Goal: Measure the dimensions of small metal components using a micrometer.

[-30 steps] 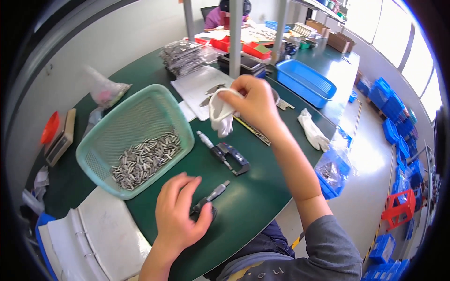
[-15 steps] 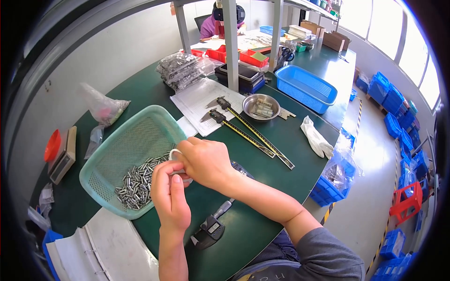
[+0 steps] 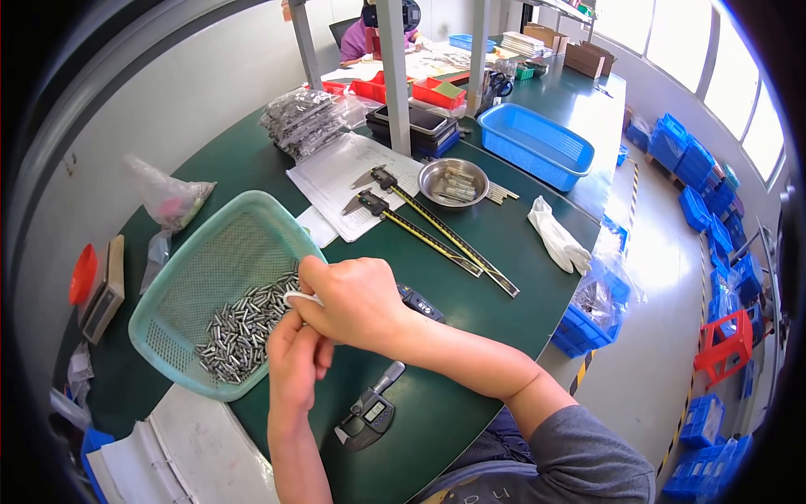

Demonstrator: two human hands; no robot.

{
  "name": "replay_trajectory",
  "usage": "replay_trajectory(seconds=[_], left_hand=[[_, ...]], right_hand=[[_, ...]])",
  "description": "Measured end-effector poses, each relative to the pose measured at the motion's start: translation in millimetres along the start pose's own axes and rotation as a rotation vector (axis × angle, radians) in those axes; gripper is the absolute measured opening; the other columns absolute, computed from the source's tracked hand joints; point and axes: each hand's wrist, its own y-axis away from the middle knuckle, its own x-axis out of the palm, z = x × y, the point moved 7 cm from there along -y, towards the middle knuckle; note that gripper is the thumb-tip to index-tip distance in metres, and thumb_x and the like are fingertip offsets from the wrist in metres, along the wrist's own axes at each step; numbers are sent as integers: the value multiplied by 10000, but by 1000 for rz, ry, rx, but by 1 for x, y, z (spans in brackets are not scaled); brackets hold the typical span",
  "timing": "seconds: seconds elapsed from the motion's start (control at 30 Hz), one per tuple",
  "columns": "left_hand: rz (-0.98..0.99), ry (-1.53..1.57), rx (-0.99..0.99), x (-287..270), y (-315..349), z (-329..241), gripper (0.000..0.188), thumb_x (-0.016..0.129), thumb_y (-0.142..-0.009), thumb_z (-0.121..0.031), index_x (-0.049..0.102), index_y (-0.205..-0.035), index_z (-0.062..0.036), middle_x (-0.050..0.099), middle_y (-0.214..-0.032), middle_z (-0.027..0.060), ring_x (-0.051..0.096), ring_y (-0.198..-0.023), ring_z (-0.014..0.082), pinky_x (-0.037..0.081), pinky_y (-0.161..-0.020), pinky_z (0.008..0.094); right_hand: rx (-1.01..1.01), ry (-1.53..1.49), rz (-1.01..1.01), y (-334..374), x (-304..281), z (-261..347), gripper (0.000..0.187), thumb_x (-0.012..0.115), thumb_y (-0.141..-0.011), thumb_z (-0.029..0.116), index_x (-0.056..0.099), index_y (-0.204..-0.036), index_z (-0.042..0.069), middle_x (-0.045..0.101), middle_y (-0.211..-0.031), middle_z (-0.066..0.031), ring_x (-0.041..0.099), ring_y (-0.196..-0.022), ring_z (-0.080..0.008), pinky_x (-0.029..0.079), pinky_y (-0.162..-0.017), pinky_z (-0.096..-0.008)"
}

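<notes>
white glove (image 3: 297, 296) now lower, between both hands (image 3: 357, 298) (image 3: 294, 361)

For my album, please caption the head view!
Right hand holds white cloth by left hand, near a basket of metal pieces.

White cloth (image 3: 300, 297) mostly covered

Beside the mint basket (image 3: 214, 244), the right hand (image 3: 357, 294) partly hides it and the left hand (image 3: 292, 361). Farther right of the basket, the right forearm (image 3: 470, 361) covers part of a micrometer (image 3: 421, 304). Below the basket, a binder (image 3: 206, 441) runs off the lower edge. Beyond it, a post (image 3: 391, 88) cuts across a co-worker (image 3: 356, 44).
</notes>
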Motion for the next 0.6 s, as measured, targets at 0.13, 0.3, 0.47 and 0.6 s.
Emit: replay_trajectory(seconds=[0.13, 0.3, 0.47, 0.6], left_hand=[[-172, -164, 98, -5, -1, -3, 118, 478, -857, -156, 499, -806, -52, 466, -575, -26, 398, -455, 20, 288, -393, 145], [-240, -201, 126, -17, 0, -7, 94, 534, -834, -141, 501, -826, -54, 520, -648, -24, 464, -534, 20, 331, -432, 149], [-249, -225, 140, -13, -1, -7, 150, 526, -841, -155, 527, -944, -47, 556, -746, -9, 514, -647, 43, 382, -477, 164], [-241, -139, 171, -18, -1, -7, 172, 513, -846, -169, 539, -959, -42, 560, -778, 0, 524, -673, 55, 397, -505, 172]], right_hand=[[78, -83, 61, 0, 2, -5, 225, 578, -735, 267, 541, -683, 52, 535, -502, -110, 546, -463, -284, 424, -435, -365], [149, -136, 130, -2, -1, -6, 236, 549, -755, 263, 549, -681, 39, 541, -521, -135, 557, -501, -309, 438, -476, -391], [104, -248, 141, 2, 6, -5, 222, 551, -758, 258, 562, -706, 42, 555, -546, -125, 558, -514, -307, 439, -486, -378], [148, -403, 200, 0, 11, -5, 209, 553, -758, 247, 577, -730, 41, 558, -550, -113, 553, -503, -293, 426, -484, -365]])
